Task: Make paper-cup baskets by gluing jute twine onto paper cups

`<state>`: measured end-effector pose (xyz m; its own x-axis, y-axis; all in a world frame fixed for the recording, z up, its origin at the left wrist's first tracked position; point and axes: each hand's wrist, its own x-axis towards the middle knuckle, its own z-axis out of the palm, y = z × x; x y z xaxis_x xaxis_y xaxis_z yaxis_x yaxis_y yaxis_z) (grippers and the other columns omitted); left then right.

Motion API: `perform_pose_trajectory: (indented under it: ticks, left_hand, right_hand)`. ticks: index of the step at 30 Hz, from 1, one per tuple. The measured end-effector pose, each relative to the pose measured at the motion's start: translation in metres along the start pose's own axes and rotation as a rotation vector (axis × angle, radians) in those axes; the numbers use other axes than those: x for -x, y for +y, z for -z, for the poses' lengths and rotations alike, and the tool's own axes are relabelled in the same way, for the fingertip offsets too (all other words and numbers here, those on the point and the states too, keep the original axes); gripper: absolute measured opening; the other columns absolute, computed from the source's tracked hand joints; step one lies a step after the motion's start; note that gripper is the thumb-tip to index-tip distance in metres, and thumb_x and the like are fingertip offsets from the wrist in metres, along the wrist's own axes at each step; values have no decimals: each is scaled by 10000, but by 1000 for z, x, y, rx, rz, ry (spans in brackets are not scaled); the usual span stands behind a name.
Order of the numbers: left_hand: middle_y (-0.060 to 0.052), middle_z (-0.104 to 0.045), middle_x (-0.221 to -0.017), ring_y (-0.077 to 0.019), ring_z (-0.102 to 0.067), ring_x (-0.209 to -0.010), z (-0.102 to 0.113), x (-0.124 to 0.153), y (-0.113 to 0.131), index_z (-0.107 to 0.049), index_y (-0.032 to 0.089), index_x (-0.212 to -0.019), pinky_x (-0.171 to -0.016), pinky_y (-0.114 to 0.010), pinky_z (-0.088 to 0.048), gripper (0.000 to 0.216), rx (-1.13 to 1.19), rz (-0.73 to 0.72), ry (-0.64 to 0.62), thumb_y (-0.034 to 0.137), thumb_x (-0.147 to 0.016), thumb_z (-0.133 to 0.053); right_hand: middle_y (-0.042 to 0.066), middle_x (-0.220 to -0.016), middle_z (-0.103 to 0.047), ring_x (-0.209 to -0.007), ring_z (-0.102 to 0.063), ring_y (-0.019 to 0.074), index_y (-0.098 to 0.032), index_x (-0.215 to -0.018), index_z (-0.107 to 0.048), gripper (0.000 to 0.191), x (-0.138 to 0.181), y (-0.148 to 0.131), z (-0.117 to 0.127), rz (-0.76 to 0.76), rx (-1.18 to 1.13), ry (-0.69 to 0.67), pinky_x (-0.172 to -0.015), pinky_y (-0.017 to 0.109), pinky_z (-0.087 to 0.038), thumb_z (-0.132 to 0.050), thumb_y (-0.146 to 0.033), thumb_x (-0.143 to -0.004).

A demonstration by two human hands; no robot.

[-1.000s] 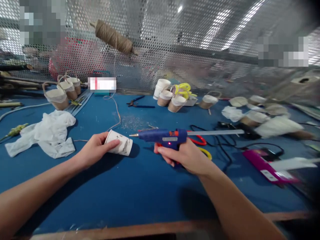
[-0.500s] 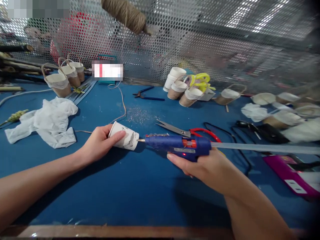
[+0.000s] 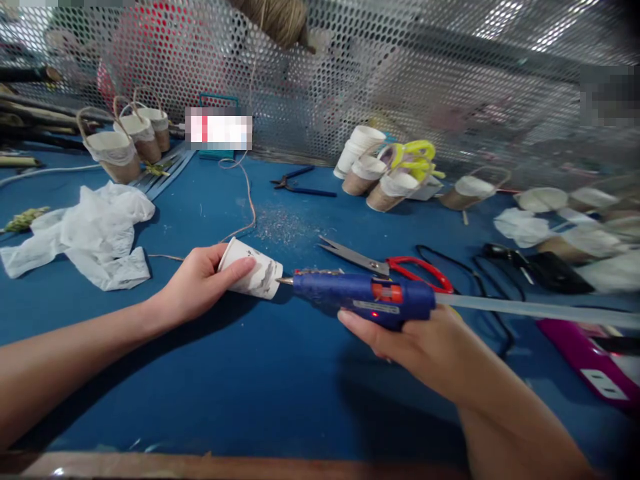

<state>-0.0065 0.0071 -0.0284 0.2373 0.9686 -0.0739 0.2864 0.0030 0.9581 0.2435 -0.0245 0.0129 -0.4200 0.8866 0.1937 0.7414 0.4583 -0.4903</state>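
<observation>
My left hand (image 3: 203, 283) is closed around a white paper cup (image 3: 260, 275) with a grey and black printed pattern. The cup lies tilted on its side, its base toward the right. My right hand (image 3: 405, 340) grips a blue hot glue gun (image 3: 345, 293), whose small red light is lit. Its metal nozzle meets the rim of the cup's base, and a long clear glue stick (image 3: 510, 306) sticks out of its back. Behind the gun lie red-handled scissors (image 3: 360, 257), blades apart. From near the left hand a thin twine (image 3: 253, 210) runs back across the table.
Brown and white handled cups (image 3: 117, 157) stand back left, others (image 3: 393, 190) back right beside yellow scissors (image 3: 415, 157). White cloth (image 3: 95, 233) lies on the left, blue pliers (image 3: 305, 183) at the back. A black cable (image 3: 480, 307) and purple power strip (image 3: 580, 360) are at right.
The whole view has shifted slightly, with the background sitting higher. Both hands keep their hold, and the nozzle stays at the cup's base.
</observation>
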Motion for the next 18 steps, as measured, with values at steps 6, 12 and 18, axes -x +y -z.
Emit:
perform_pose_trajectory:
  ticks: [6, 12, 18]
  left_hand:
    - [-19, -652, -765, -121, -546, -649, 0, -1, -4, -624, 136, -836, -586, -199, -412, 332, 10, -20, -5, 442, -760, -520]
    - [-20, -643, -757, -117, -538, -638, 1, -1, -3, -620, 131, -833, -581, -201, -408, 340, 7, -12, -6, 447, -759, -519]
    - [-17, -646, -755, -113, -538, -638, 0, -1, -1, -618, 129, -835, -587, -198, -415, 328, 27, 2, -2, 435, -751, -532]
  right_hand:
    - [-52, -354, -457, -428, -512, 116, -211, -460, -445, 333, -1, -2, 2, -2, 2, 7, -403, 212, -404, -553, -315, -759]
    - [-54, -360, -447, -375, -468, 101, -207, -487, -474, 315, 1, -1, 1, 42, 31, -23, -387, 217, -383, -521, -306, -782]
    - [-45, -398, -490, -390, -473, 102, -201, -491, -497, 314, 2, 2, 0, -13, 48, -31, -431, 228, -412, -536, -342, -769]
